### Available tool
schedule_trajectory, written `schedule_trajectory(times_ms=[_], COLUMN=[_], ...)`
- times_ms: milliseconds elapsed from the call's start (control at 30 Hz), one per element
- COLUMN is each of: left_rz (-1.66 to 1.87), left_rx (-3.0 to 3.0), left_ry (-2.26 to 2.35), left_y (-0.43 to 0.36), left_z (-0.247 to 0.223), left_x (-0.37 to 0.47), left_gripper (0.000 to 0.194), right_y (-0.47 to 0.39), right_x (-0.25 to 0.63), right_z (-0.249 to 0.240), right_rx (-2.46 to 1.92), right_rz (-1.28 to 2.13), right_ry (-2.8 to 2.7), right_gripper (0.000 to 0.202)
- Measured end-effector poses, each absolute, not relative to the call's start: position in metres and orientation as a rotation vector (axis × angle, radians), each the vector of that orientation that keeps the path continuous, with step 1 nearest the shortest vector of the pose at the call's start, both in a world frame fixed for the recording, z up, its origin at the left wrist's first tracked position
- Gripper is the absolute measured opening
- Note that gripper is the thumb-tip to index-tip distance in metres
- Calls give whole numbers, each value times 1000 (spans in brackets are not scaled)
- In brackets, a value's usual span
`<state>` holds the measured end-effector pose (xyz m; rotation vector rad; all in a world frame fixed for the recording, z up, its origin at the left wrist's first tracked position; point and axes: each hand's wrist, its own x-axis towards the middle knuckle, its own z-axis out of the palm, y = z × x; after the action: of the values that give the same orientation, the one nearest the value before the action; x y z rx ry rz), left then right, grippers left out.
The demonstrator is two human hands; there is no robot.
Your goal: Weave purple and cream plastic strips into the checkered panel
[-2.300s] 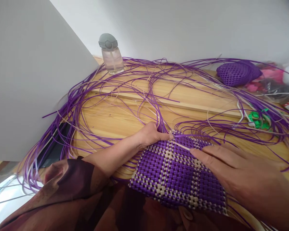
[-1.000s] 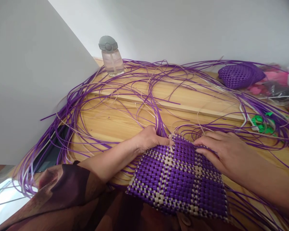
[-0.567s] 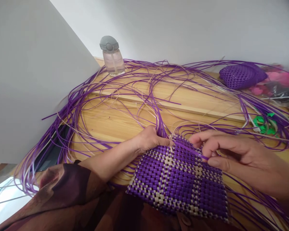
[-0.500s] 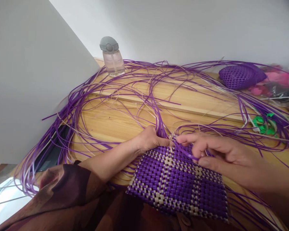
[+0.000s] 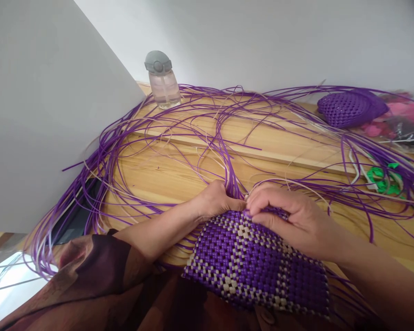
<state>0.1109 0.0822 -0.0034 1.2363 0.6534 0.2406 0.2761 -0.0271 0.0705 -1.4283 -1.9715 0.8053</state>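
Note:
A woven panel (image 5: 255, 262) of purple and cream plastic strands lies against my body at the table's front. My left hand (image 5: 215, 201) is closed at the panel's far edge, its thumb pointing right along it. A bundle of loose purple strands (image 5: 230, 177) rises beside those fingers. Close to the left thumb tip, my right hand (image 5: 286, 211) pinches at the same edge, thumb and fingertips together. What exactly lies between the right fingertips is largely hidden, though purple strand shows there. More strands fan out from the panel's sides.
Long purple and cream strands (image 5: 105, 156) loop over the wooden table (image 5: 158, 174). At the back stands a grey-lidded bottle (image 5: 163, 85). A purple netted bundle (image 5: 348, 109), pink items (image 5: 405, 112) and a green object (image 5: 382, 180) lie at the right. Walls border the left and back.
My right hand has moved left and closed its fingertips at the panel's edge; the strand loop it held is no longer plainly visible. My left hand keeps its place.

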Motion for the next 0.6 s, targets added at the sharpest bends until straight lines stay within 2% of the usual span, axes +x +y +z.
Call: schedule_trajectory(times_ms=[133, 267, 400, 500, 600], left_rz=[261, 281, 267, 258, 253], left_rx=[1258, 1275, 1234, 1171, 1153], left_ry=[642, 649, 646, 636, 645], left_y=[82, 82, 82, 82, 81], left_z=[0, 3, 4, 3, 2], left_x=[111, 111, 111, 112, 112], left_gripper=[27, 26, 27, 26, 27], right_y=[-16, -6, -9, -13, -16], right_x=[278, 279, 283, 286, 289], right_z=[59, 51, 49, 52, 54], right_rx=[-1662, -1756, -1770, -1703, -1737], right_rz=[672, 657, 823, 1028, 1018], right_ry=[-1666, -1705, -1535, -1403, -1497], right_gripper=[10, 13, 14, 30, 24])
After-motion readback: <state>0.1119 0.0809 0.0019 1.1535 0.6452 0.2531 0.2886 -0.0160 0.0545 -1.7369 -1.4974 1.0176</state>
